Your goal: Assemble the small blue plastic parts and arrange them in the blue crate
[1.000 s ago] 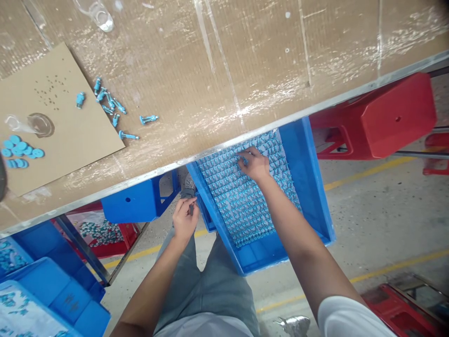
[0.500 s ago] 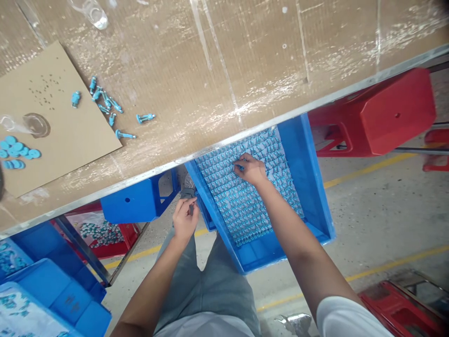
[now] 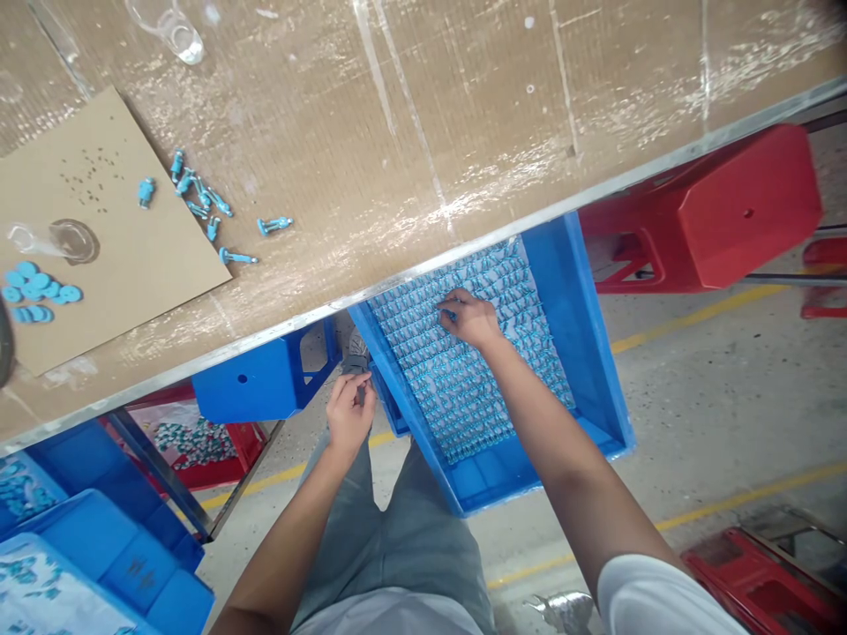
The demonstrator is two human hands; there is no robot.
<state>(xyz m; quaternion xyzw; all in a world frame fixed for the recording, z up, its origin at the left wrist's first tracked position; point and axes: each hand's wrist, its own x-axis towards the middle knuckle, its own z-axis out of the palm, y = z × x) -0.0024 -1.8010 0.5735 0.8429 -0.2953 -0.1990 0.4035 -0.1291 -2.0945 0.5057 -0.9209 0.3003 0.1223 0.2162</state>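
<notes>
My right hand reaches into a large blue crate, fingertips pinched together over the rows. Between the fingers a bit of blue shows, seemingly a small figurine, partly hidden by the hand. Beneath it, many small blue figurines lie in close rows on a white sheet. My left hand hangs above my lap, left of the crate and apart from it. Its fingers are loosely bent, the thumb stands away from them, and I see nothing held.
A brown worktable crosses the top, its edge over the crate's far end. On it lie loose figurines, a cardboard sheet and blue discs. Blue and red stools stand below; more blue bins are lower left.
My right hand has shifted very slightly left over the rows, still pinched. My left hand stays as it was. The view has moved a little.
</notes>
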